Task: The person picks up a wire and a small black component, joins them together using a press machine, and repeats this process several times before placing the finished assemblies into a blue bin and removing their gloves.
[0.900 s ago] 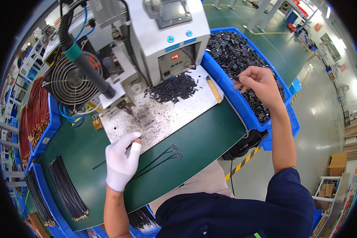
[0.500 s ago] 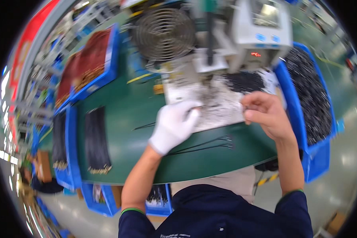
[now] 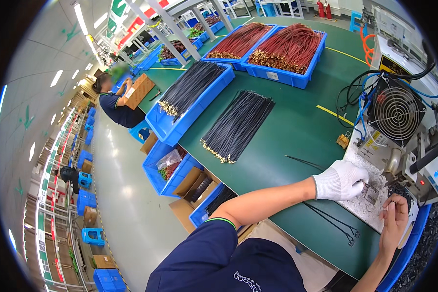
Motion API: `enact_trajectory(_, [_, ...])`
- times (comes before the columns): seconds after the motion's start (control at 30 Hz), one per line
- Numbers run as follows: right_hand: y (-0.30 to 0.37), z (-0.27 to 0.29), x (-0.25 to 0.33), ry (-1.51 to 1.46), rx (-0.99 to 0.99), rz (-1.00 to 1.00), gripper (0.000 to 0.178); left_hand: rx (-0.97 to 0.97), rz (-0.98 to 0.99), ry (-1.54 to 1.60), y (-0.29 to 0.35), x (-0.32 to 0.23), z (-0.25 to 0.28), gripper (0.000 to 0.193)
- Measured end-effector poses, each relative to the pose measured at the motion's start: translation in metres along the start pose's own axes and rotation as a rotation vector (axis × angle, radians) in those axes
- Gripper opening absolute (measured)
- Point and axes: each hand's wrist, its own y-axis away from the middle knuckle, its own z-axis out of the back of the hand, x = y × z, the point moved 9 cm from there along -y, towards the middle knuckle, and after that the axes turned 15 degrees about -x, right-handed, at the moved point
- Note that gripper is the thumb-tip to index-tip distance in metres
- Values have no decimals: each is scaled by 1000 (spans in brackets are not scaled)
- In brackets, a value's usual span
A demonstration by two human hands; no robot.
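My left hand (image 3: 341, 182), in a white glove, is closed around a thin black cable (image 3: 304, 161), whose tail sticks out behind the glove over the green table. My right hand (image 3: 395, 221) is bare, with thumb and fingers pinched together near small black pieces; anything between them is too small to make out. Both hands are at the pale work plate (image 3: 374, 221) in front of a bench machine (image 3: 426, 180). Nearer to me, below the glove, lie finished-looking black cables (image 3: 333, 220) with small black ends.
A bundle of black cables (image 3: 238, 126) with brass-coloured ends lies on the table beside a blue bin (image 3: 199, 114) of similar cables. Bins of red cables (image 3: 289, 48) stand behind. A round fan guard (image 3: 398, 113) faces the table. Another person (image 3: 119, 104) holds a carton at far left.
The view has swung left, so the hands and machine now appear at the right. The left hand keeps its cable, and the right hand stays pinched near the work plate.
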Motion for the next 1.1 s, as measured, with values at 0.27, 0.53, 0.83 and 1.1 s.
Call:
enact_trajectory(0.27, [1,-8,2,90,-28,40,18,18,-11,-106,-4,2,-2,18])
enact_trajectory(0.53, [-15,30,-8,242,-47,94,25,27,-86,-183,-6,2,-15,17])
enact_trajectory(0.83, [-18,24,-14,284,-50,117,31,11,-73,-169,-10,4,-22,17])
enact_trajectory(1.1, [-11,-17,7,292,-66,156,23,73,8,-124,-13,15,-5,29])
